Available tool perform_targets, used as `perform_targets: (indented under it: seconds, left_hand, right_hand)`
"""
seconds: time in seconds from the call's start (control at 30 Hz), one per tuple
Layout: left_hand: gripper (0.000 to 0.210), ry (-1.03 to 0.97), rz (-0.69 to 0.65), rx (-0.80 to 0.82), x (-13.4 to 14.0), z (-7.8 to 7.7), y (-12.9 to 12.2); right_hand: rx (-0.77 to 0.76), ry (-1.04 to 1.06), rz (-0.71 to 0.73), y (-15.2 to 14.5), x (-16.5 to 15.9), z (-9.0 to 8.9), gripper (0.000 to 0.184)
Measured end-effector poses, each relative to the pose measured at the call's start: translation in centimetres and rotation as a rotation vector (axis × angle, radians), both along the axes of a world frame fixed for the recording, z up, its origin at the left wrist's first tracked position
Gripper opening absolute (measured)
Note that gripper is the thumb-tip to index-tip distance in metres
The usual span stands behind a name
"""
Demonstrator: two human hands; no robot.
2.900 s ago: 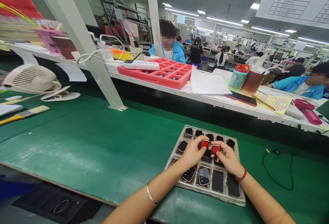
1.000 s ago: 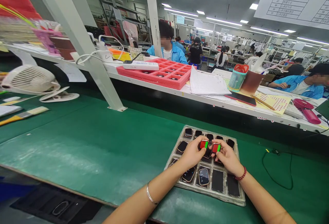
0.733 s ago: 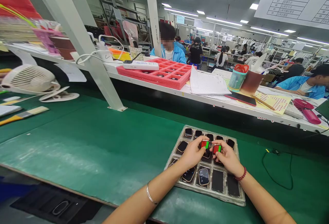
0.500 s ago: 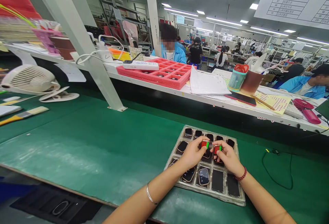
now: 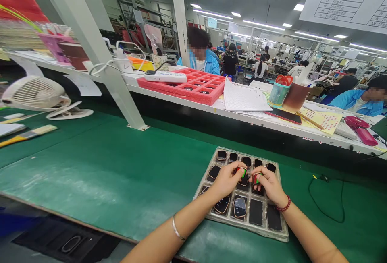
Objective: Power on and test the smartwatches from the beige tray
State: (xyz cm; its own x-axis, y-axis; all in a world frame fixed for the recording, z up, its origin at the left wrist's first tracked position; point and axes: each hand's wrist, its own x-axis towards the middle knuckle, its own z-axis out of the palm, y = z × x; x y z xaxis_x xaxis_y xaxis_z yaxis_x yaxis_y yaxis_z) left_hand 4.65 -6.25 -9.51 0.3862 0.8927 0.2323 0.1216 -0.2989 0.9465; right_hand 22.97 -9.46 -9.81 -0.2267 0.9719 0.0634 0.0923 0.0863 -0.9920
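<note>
My left hand (image 5: 227,177) grips a smartwatch (image 5: 241,172) whose lit screen is red and green, the thumb lying over its face. In my right hand (image 5: 270,183) is a second smartwatch (image 5: 257,178), also showing red and green and partly covered by the thumb. Both hands are above a clear plastic tray (image 5: 238,223) divided into compartments. Several strapless watches with dark screens lie in it, among them one watch (image 5: 240,207) in the front row with faint markings on its screen. Two front compartments at the right hold only dark padding (image 5: 256,211).
The tray rests on a green bench mat (image 5: 121,174). Left are a white fan (image 5: 36,93) and a brush (image 5: 28,135). A black cable (image 5: 326,214) lies right. Behind runs a shelf bearing a red foam tray (image 5: 193,97), papers (image 5: 244,97) and a phone (image 5: 283,115). Co-workers sit beyond.
Both watches have tilted slightly in my fingers, so less of each screen shows. My right hand has shifted a little, and the tray has stayed where it was.
</note>
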Motion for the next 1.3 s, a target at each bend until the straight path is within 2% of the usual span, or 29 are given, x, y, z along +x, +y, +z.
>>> perform_targets:
  seconds: [0.43, 0.6, 0.93, 1.3]
  left_hand:
    - [0.027, -0.128, -0.053, -0.156, 0.2, 0.4, -0.2]
    - [0.029, -0.136, -0.066, -0.141, 0.3, -0.1, -0.1]
    - [0.024, -0.04, -0.04, -0.031, 0.2, -0.5, 0.2]
    - [0.038, -0.089, -0.067, -0.081, 0.2, -0.9, 0.3]
  right_hand:
    - [0.0, 0.0, -0.036, 0.2, 0.3, -0.8, 0.018]
    - [-0.01, 0.011, -0.036, 0.1, 0.1, -0.5, 0.015]
    - [-0.012, 0.021, -0.026, 0.0, -0.3, 0.0, 0.022]
    - [0.004, 0.068, -0.001, 0.0, -0.4, -0.3, 0.031]
